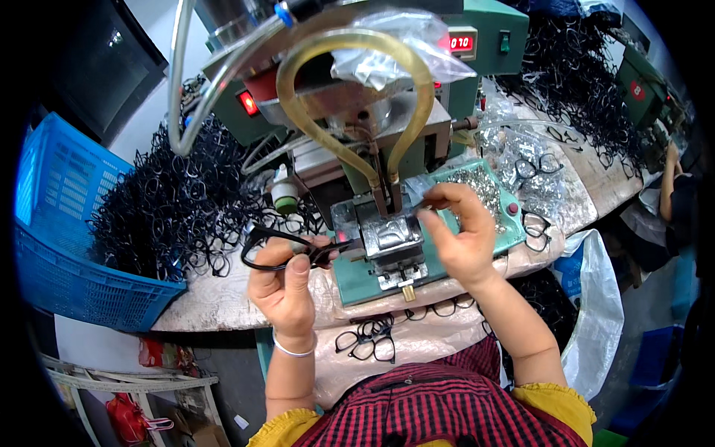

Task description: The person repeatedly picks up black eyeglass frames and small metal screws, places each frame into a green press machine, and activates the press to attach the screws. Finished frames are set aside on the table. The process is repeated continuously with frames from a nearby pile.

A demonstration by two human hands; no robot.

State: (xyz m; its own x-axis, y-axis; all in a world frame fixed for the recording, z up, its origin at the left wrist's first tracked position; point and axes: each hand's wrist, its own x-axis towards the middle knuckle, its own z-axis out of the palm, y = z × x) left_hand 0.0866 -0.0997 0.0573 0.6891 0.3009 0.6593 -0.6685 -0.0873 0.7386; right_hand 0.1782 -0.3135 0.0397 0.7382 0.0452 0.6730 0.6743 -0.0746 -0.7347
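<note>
My left hand (287, 287) pinches a black eyeglass frame (264, 249), holding it at the left side of a metal fixture (391, 235). One end of the frame points into that fixture. Over the fixture's right side is my right hand (465, 235), its thumb and forefinger apart and nothing visible between them. A green bench press (488, 33) stands above, its narrow metal tip (383, 197) coming down close to the fixture. A yellowish hose (424, 89) loops in front of the press. Right of the fixture, many small metal parts (480, 186) lie in a green tray (510, 235).
Black frames heap beside and in a blue crate (141, 298) at left. Another dark pile (566, 82) lies at far right. Several frames (365, 343) rest on the covering near my lap. A white sack (596, 320) hangs at right. Another person's arm (668, 182) shows at the right edge.
</note>
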